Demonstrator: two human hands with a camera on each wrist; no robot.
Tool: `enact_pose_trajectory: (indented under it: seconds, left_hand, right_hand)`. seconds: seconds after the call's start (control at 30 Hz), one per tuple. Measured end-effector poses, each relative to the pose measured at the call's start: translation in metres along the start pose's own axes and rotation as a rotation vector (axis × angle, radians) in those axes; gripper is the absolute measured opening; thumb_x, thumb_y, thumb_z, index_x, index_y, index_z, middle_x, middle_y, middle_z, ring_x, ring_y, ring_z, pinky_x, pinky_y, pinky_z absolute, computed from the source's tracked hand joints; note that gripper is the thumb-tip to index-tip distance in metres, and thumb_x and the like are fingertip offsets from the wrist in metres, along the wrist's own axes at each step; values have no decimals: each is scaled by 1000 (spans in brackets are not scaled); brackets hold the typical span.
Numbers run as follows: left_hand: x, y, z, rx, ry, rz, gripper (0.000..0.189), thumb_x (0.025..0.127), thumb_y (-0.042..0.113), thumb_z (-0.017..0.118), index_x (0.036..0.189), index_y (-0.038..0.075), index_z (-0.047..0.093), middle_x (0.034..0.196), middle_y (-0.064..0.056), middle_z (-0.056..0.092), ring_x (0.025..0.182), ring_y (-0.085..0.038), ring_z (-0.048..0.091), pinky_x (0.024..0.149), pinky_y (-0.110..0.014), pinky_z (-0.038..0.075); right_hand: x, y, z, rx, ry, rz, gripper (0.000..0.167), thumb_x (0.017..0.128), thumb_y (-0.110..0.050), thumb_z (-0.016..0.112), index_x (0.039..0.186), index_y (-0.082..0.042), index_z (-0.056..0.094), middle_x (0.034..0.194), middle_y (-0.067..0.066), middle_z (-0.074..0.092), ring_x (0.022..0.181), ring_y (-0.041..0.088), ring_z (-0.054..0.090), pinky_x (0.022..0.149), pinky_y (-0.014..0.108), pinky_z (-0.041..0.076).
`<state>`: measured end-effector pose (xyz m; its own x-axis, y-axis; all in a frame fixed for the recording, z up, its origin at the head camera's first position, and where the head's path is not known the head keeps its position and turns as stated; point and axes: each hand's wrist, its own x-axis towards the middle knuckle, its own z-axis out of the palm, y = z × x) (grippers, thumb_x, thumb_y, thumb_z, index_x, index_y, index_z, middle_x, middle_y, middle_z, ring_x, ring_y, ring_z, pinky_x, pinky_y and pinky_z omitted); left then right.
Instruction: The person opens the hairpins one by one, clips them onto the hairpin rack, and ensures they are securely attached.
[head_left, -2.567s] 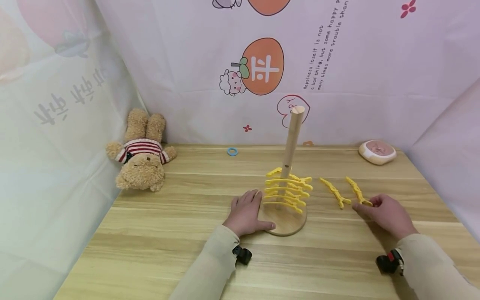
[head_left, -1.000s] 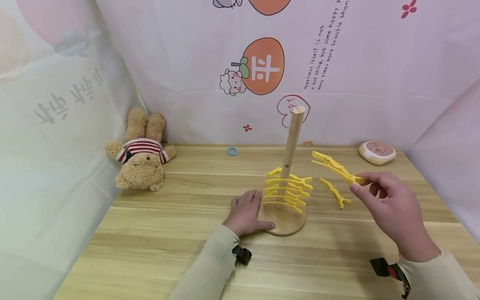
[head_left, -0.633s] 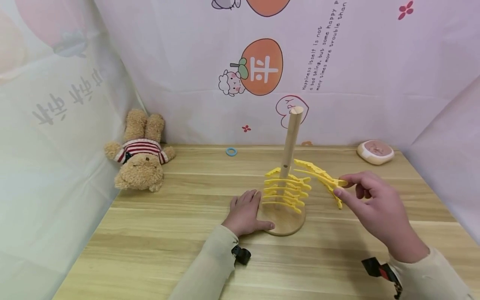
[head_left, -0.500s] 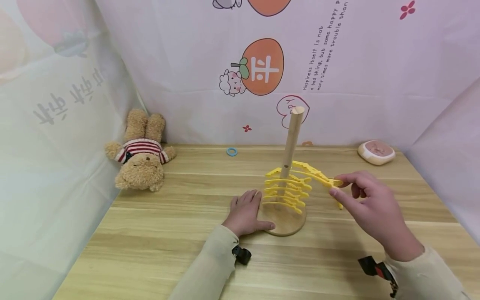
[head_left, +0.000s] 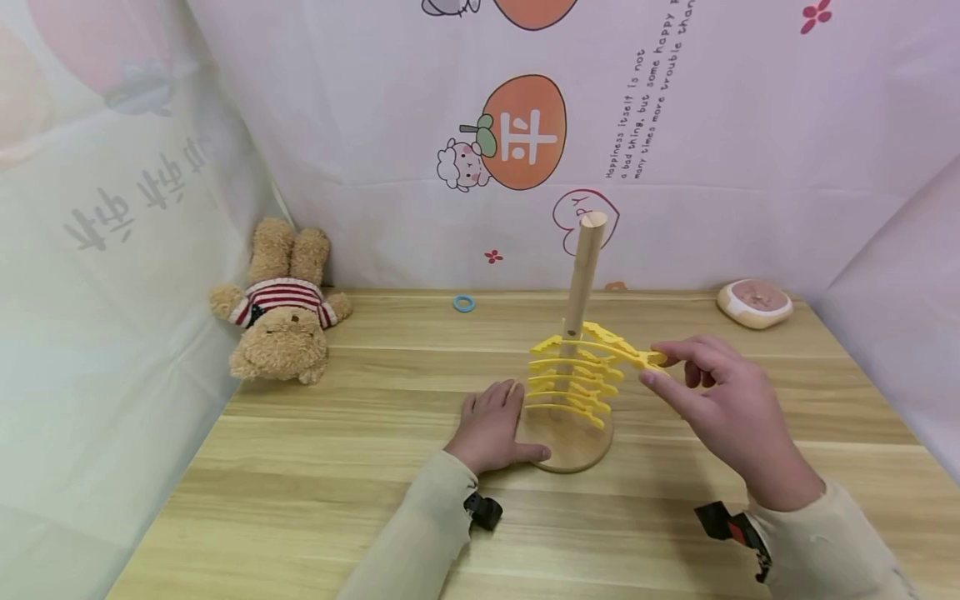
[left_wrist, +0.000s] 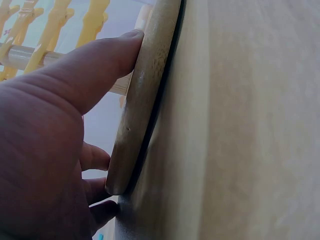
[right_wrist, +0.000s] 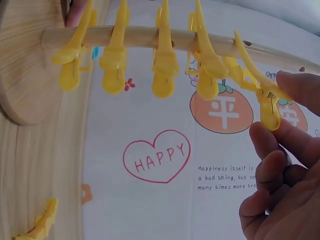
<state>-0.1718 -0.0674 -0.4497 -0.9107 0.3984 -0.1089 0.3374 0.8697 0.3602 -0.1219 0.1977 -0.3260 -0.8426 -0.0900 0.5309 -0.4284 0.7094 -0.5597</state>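
Observation:
My right hand (head_left: 720, 400) pinches the handle end of a yellow hair clip (right_wrist: 270, 107) between thumb and fingers. The clip's two arms are spread, and one crosses in front of the upright wooden dowel (head_left: 583, 283). Lower on the dowel, several more yellow clips (right_wrist: 164, 70) are clamped in a row towards the round wooden base (head_left: 566, 448). My left hand (head_left: 491, 429) rests at the base's left side, thumb on its top edge, fingers straight along the rim. Another yellow clip (right_wrist: 40, 224) lies on the table, mostly hidden behind my right hand in the head view.
A teddy bear (head_left: 281, 333) in a striped shirt lies at the back left of the wooden table (head_left: 337, 500). A blue ring (head_left: 463, 303) is near the back edge, and a round cream-and-pink object (head_left: 755, 302) stands back right. Printed cloth (head_left: 375, 125) hangs behind.
My right hand picked one of two yellow hair clips off the table, lifted it and carried it left to the dowel, its arms spread. My left hand stays at the base.

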Motion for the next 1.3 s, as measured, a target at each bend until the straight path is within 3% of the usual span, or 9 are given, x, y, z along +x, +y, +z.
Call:
enact_pose_trajectory:
  seconds: [0.4, 0.6, 1.1, 1.3]
  left_hand:
    - [0, 1, -1, 38, -18, 5, 108, 81, 74, 65, 160, 10, 27, 163, -10, 29, 150, -26, 25, 116, -57, 21]
    - [0, 3, -5, 52, -21, -2, 107, 81, 74, 65, 159, 10, 28, 162, -10, 30, 149, -26, 26, 116, -56, 23]
    - [1, 5, -3, 57, -18, 4, 108, 80, 74, 66, 159, 10, 30, 162, -10, 31, 149, -28, 27, 114, -58, 25]
    - [1, 3, -1, 75, -10, 7, 108, 80, 75, 66, 158, 11, 31, 161, -10, 32, 148, -29, 28, 114, -58, 25]
  right_hand:
    - [3, -3, 12, 25, -9, 36, 26, 86, -17, 81, 110, -11, 76, 92, -5, 61, 72, 8, 45, 56, 20, 36]
    - [6, -4, 11, 42, -18, 24, 27, 86, -17, 81, 111, -9, 76, 93, 0, 64, 74, 9, 46, 57, 20, 36]
    - [15, -6, 23, 55, -72, -13, 26, 89, -17, 79, 113, -9, 75, 91, -2, 63, 73, 11, 48, 55, 22, 39]
    - [14, 0, 25, 87, -88, 29, 31, 90, -17, 78, 119, -8, 73, 96, 0, 65, 76, 10, 51, 58, 21, 41]
